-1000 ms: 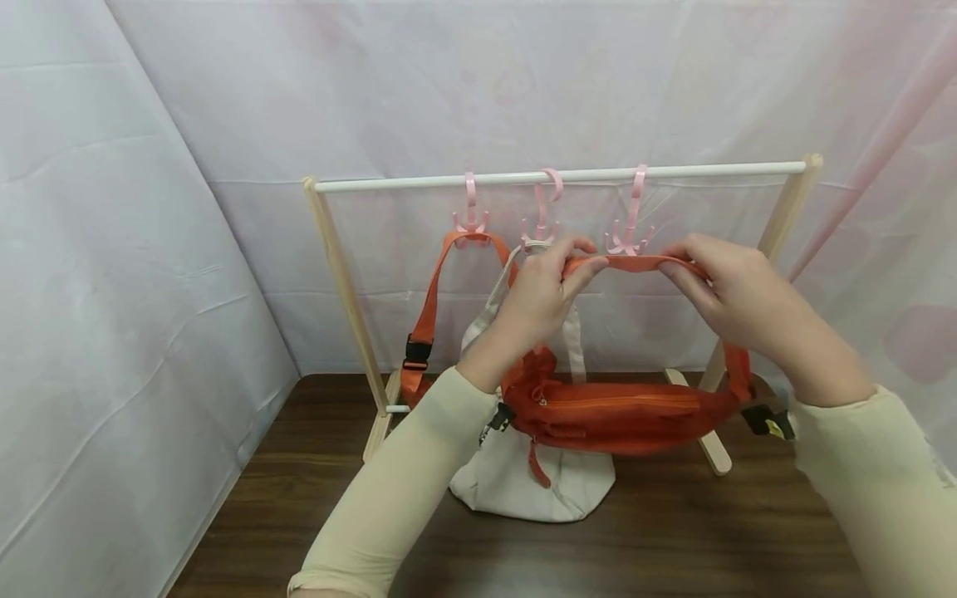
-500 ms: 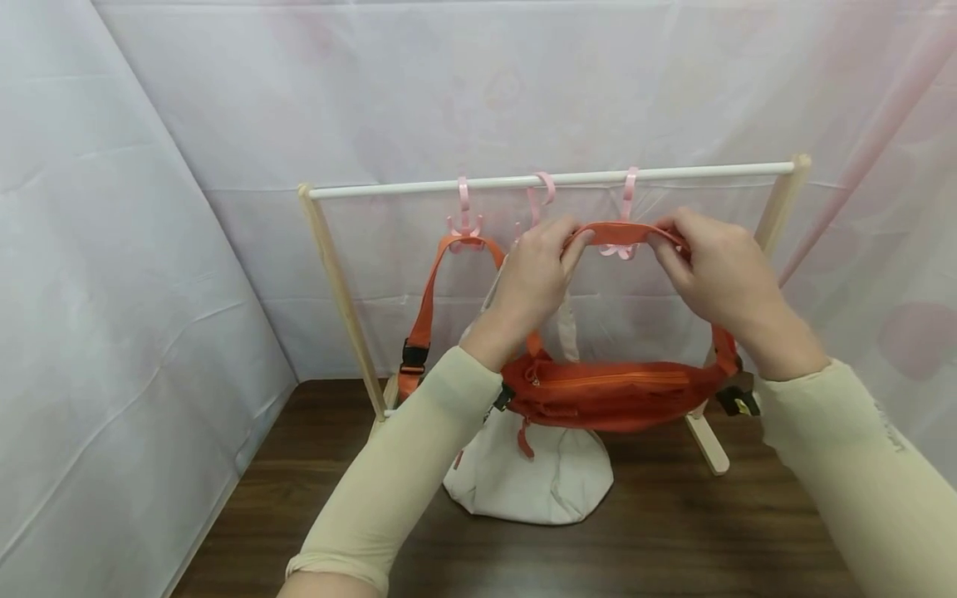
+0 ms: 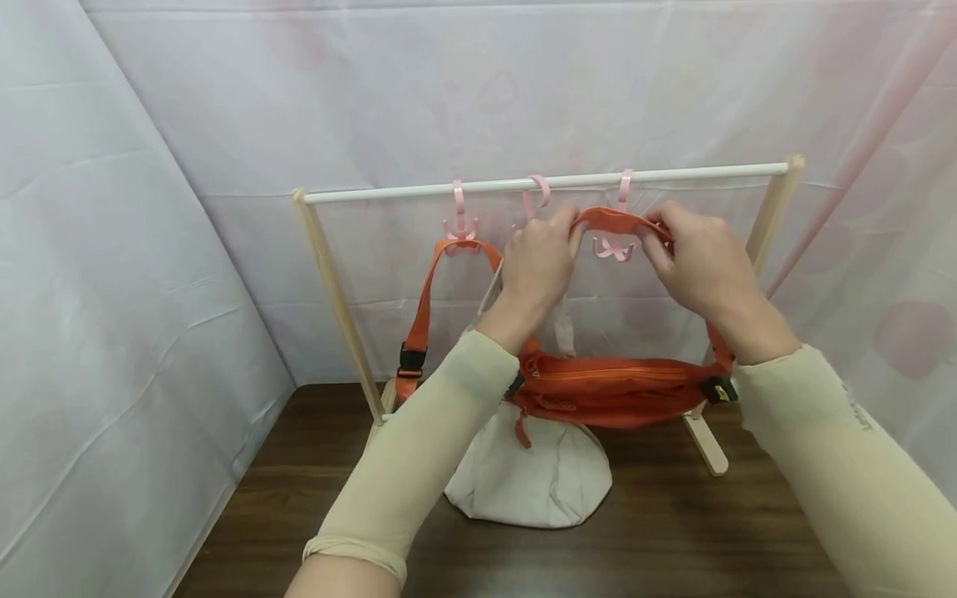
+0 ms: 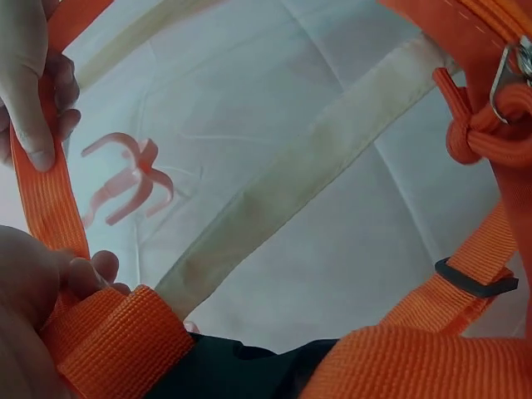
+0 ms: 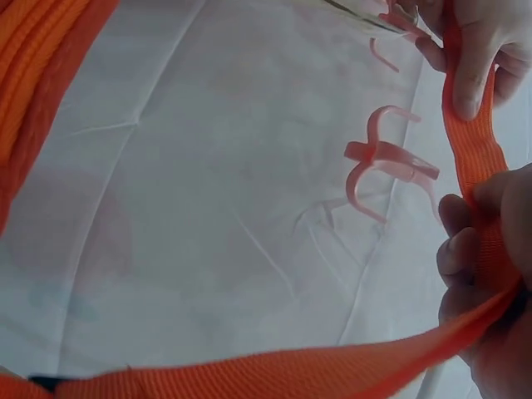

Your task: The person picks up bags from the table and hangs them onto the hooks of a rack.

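An orange waist bag (image 3: 620, 390) hangs by its strap (image 3: 611, 220) from both hands. My left hand (image 3: 540, 257) pinches the strap on one side; my right hand (image 3: 706, 262) pinches it a short way to the right. Between them the strap bows upward in front of the rightmost pink hook's stem. That hook (image 3: 613, 247) has several prongs, which show just below the strap in the head view. In the right wrist view, the pink prongs (image 5: 386, 162) stand apart from the strap. A black buckle (image 3: 719, 389) sits at the bag's right end.
A white rail (image 3: 374, 193) on a wooden stand carries the pink hooks. From the left hook (image 3: 459, 228) hangs another orange strap (image 3: 422, 311) with a black buckle. A white cloth bag (image 3: 534, 473) hangs behind my left arm, its base at the brown table (image 3: 673, 531).
Both hands have lifted the strap higher, from below the right hook's prongs to above them, and the waist bag has risen with it. The camera view has shifted slightly.
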Action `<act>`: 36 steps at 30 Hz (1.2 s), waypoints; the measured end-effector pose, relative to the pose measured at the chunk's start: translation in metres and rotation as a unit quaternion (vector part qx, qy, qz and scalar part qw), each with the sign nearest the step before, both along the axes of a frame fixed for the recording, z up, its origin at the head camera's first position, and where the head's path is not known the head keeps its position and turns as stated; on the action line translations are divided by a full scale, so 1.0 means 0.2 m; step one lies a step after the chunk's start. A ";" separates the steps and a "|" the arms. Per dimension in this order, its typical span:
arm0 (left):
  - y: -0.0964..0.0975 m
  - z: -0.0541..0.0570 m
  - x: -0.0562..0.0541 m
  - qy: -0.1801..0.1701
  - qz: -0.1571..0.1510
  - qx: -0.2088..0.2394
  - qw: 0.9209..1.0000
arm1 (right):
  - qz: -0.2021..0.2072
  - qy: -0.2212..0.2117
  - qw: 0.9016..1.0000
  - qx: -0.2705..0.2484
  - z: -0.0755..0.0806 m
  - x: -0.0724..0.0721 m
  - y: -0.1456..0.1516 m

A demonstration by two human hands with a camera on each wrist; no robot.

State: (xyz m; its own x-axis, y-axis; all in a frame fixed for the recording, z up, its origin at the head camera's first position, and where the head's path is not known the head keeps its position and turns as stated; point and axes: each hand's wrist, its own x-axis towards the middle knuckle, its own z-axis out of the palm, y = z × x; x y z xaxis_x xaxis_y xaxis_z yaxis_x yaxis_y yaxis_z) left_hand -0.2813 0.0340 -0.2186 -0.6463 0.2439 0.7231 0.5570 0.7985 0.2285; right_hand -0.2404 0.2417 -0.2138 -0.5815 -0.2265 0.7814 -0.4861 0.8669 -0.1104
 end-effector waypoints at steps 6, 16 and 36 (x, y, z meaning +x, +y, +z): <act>0.03 -0.01 -0.03 -0.006 0.036 -0.026 0.999 | -0.009 -0.039 0.999 0.001 -0.01 -0.03 0.00; 0.06 -0.04 -0.04 -0.024 0.065 -0.039 0.997 | -0.014 -0.057 0.998 0.005 -0.05 -0.06 0.01; 0.10 -0.13 -0.08 -0.032 0.082 -0.066 0.994 | -0.029 -0.074 0.997 0.009 -0.15 -0.12 0.03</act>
State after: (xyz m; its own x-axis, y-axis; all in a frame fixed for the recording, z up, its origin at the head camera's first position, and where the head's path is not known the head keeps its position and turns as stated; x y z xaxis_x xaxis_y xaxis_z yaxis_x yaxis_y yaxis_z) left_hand -0.2966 0.0536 -0.2455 -0.7293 0.2211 0.6475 0.4041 0.9028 0.1469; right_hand -0.2638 0.2468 -0.2437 -0.7019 -0.2027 0.6829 -0.4154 0.8952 -0.1612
